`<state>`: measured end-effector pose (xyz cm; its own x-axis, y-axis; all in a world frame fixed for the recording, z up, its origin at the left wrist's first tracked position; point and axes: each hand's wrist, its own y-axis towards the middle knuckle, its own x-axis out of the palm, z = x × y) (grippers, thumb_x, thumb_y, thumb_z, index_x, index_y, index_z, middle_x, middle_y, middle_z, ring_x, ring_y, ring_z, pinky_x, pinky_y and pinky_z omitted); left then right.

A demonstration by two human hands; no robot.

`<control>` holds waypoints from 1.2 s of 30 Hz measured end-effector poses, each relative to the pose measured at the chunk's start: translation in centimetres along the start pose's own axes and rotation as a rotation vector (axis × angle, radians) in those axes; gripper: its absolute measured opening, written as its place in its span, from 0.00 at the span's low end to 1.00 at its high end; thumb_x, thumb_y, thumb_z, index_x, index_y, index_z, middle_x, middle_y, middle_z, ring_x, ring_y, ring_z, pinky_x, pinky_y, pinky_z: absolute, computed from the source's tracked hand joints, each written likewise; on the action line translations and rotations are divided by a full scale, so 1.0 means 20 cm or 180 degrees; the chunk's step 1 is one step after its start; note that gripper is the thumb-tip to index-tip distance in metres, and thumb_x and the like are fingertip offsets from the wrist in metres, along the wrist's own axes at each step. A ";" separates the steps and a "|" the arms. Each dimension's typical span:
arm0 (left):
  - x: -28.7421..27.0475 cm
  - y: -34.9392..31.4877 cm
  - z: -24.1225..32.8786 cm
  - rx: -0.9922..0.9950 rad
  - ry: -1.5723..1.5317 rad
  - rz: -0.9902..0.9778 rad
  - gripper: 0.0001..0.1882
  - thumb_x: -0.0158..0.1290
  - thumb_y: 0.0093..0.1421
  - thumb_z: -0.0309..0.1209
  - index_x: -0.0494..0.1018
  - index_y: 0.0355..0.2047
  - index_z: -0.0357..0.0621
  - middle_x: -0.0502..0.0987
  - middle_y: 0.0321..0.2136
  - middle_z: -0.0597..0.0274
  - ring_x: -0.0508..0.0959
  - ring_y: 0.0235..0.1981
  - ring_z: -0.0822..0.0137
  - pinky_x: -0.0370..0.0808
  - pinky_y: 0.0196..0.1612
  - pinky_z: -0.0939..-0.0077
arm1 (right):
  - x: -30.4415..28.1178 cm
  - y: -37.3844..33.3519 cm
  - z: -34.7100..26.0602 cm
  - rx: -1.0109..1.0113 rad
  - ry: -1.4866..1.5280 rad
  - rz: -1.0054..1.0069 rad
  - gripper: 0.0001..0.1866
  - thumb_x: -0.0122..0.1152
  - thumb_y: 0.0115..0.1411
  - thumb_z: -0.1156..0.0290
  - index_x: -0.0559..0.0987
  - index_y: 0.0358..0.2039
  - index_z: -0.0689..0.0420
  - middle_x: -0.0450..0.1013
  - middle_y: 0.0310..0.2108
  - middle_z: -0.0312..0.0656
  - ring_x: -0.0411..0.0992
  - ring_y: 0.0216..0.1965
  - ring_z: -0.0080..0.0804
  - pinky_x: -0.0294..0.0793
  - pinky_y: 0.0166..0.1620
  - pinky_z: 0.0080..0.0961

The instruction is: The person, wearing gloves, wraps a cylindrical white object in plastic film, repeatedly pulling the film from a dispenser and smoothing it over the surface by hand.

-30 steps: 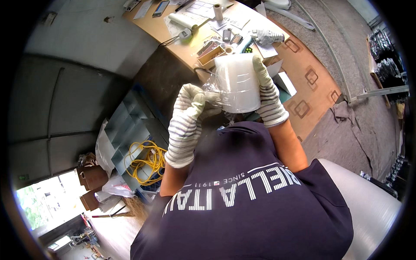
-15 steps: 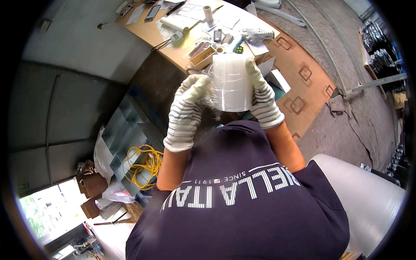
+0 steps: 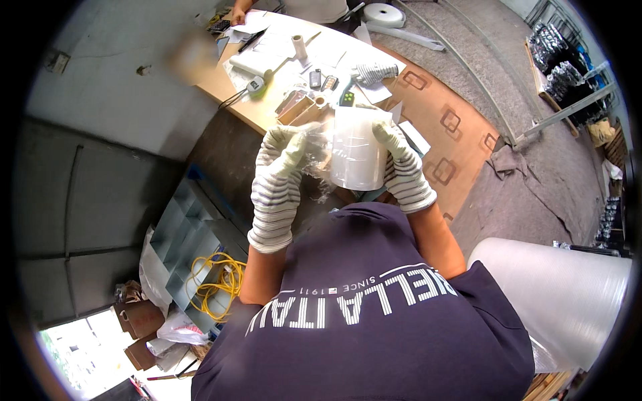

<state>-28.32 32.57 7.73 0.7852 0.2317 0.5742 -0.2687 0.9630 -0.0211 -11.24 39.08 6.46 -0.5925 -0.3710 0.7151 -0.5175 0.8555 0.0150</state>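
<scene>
A wide roll of clear plastic film (image 3: 358, 157) is held up in front of my chest. My right hand (image 3: 401, 164), in a striped work glove, grips the roll's right side, thumb on the near face and the other fingers mostly hidden behind. On the left, my left hand (image 3: 281, 154), in a matching glove, is closed on a crumpled loose strip of film (image 3: 319, 150) that stretches to the roll's left edge. Its fingertips are partly hidden by the shiny film.
Beyond the roll stands a table (image 3: 221, 87) with a tape measure (image 3: 255, 85), a cardboard tube (image 3: 299, 47) and a spare glove (image 3: 376, 72). Another person's hand (image 3: 239, 16) rests at its far left. Yellow cable (image 3: 217, 284) lies lower left; a large film roll (image 3: 555, 294) stands lower right.
My left hand has drawn a little away from the roll, and more loose film shows between them. The view has shifted, bringing another person's hand into sight at the table's far end.
</scene>
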 end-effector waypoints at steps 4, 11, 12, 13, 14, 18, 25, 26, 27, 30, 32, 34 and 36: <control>0.03 -0.01 0.03 -0.0565 -0.0202 -0.0077 0.18 0.46 0.61 0.41 0.64 0.43 0.39 0.73 0.39 0.50 0.76 0.36 0.63 0.76 0.39 0.68 | -0.02 0.00 0.02 -0.0083 -0.0103 0.0089 0.26 0.59 0.55 0.64 0.65 0.52 0.59 0.69 0.45 0.41 0.70 0.43 0.29 0.72 0.47 0.25; -0.01 -0.05 -0.09 -0.0565 0.0355 -0.0209 0.20 0.46 0.61 0.46 0.71 0.43 0.43 0.74 0.32 0.65 0.70 0.28 0.76 0.65 0.29 0.83 | -0.14 0.04 0.14 -0.0672 -0.0508 0.0518 0.28 0.63 0.51 0.71 0.65 0.53 0.50 0.69 0.43 0.32 0.66 0.44 0.21 0.66 0.48 0.18; -0.03 -0.03 -0.12 -0.0555 0.0508 -0.0239 0.16 0.47 0.60 0.43 0.71 0.40 0.43 0.73 0.29 0.67 0.69 0.26 0.77 0.65 0.28 0.84 | -0.17 0.04 0.16 -0.0641 -0.0334 0.0533 0.29 0.65 0.48 0.74 0.65 0.52 0.51 0.69 0.42 0.32 0.66 0.43 0.21 0.67 0.47 0.19; -0.06 -0.01 -0.14 -0.0521 0.0699 -0.0185 0.13 0.49 0.60 0.40 0.72 0.37 0.44 0.73 0.26 0.69 0.68 0.24 0.78 0.64 0.26 0.85 | -0.16 0.04 0.15 -0.0672 -0.0550 0.0517 0.29 0.67 0.47 0.73 0.66 0.50 0.52 0.70 0.42 0.33 0.66 0.43 0.21 0.69 0.45 0.21; -0.04 -0.01 -0.16 -0.0419 0.0626 -0.0105 0.10 0.49 0.60 0.36 0.73 0.35 0.43 0.74 0.27 0.69 0.70 0.26 0.78 0.66 0.30 0.84 | -0.15 0.03 0.12 -0.0556 -0.0629 0.0497 0.29 0.68 0.47 0.73 0.66 0.49 0.52 0.70 0.42 0.34 0.66 0.43 0.22 0.69 0.45 0.23; 0.05 -0.01 -0.20 -0.0071 0.0773 0.0106 0.09 0.49 0.61 0.37 0.72 0.34 0.44 0.74 0.28 0.68 0.72 0.30 0.78 0.69 0.37 0.84 | -0.09 -0.04 0.04 -0.0425 -0.0505 0.0734 0.29 0.67 0.48 0.72 0.65 0.50 0.53 0.69 0.41 0.36 0.67 0.42 0.27 0.70 0.44 0.25; 0.14 0.01 -0.21 0.1019 0.1535 0.0559 0.09 0.47 0.63 0.36 0.66 0.29 0.45 0.68 0.17 0.71 0.64 0.17 0.82 0.61 0.22 0.89 | -0.08 -0.06 0.02 -0.0306 -0.0404 0.0712 0.31 0.68 0.47 0.72 0.63 0.50 0.52 0.68 0.43 0.36 0.65 0.44 0.25 0.66 0.48 0.24; 0.15 0.00 -0.17 0.0937 0.1352 0.0371 0.09 0.47 0.63 0.36 0.65 0.30 0.45 0.69 0.18 0.71 0.64 0.18 0.82 0.61 0.22 0.89 | -0.07 -0.05 0.02 -0.0445 -0.0669 0.0817 0.30 0.69 0.46 0.71 0.65 0.49 0.52 0.68 0.41 0.35 0.65 0.43 0.23 0.67 0.47 0.23; 0.13 -0.02 -0.13 0.0851 0.1183 0.0253 0.09 0.47 0.62 0.35 0.65 0.30 0.44 0.70 0.19 0.71 0.63 0.18 0.82 0.60 0.21 0.89 | -0.05 -0.05 0.04 -0.0522 -0.0925 0.0889 0.29 0.69 0.46 0.71 0.66 0.48 0.52 0.69 0.40 0.34 0.65 0.42 0.22 0.67 0.46 0.22; 0.06 0.04 -0.22 0.1593 0.1498 0.0495 0.08 0.47 0.62 0.33 0.68 0.31 0.42 0.70 0.24 0.69 0.65 0.24 0.79 0.63 0.28 0.86 | -0.18 -0.03 0.14 -0.0632 -0.0647 0.0849 0.26 0.66 0.47 0.70 0.69 0.47 0.54 0.70 0.39 0.34 0.67 0.40 0.22 0.68 0.44 0.21; 0.10 0.01 -0.18 0.1604 0.1652 0.0563 0.06 0.47 0.62 0.31 0.69 0.32 0.42 0.70 0.25 0.69 0.66 0.26 0.78 0.65 0.32 0.84 | -0.11 -0.07 0.05 -0.0592 -0.0639 0.0747 0.23 0.65 0.48 0.69 0.73 0.47 0.56 0.71 0.39 0.36 0.69 0.38 0.23 0.70 0.43 0.23; 0.08 -0.01 -0.16 0.1443 0.1567 0.0534 0.06 0.48 0.62 0.31 0.69 0.32 0.42 0.69 0.24 0.70 0.66 0.25 0.80 0.65 0.31 0.85 | -0.03 -0.08 0.02 -0.0517 -0.0694 0.0699 0.25 0.63 0.49 0.66 0.70 0.49 0.58 0.71 0.40 0.39 0.69 0.39 0.26 0.70 0.44 0.25; 0.08 -0.05 -0.12 0.1224 0.1361 0.0544 0.07 0.49 0.61 0.33 0.68 0.32 0.43 0.68 0.22 0.72 0.65 0.21 0.83 0.64 0.25 0.87 | 0.01 -0.08 0.02 -0.0312 -0.0640 0.0602 0.27 0.61 0.49 0.63 0.68 0.49 0.61 0.70 0.42 0.44 0.69 0.42 0.31 0.69 0.47 0.28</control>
<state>-25.48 32.38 6.65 0.8465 0.4906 0.2067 -0.5309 0.8067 0.2594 -10.73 37.47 6.33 -0.7883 -0.2575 0.5588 -0.3301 0.9435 -0.0309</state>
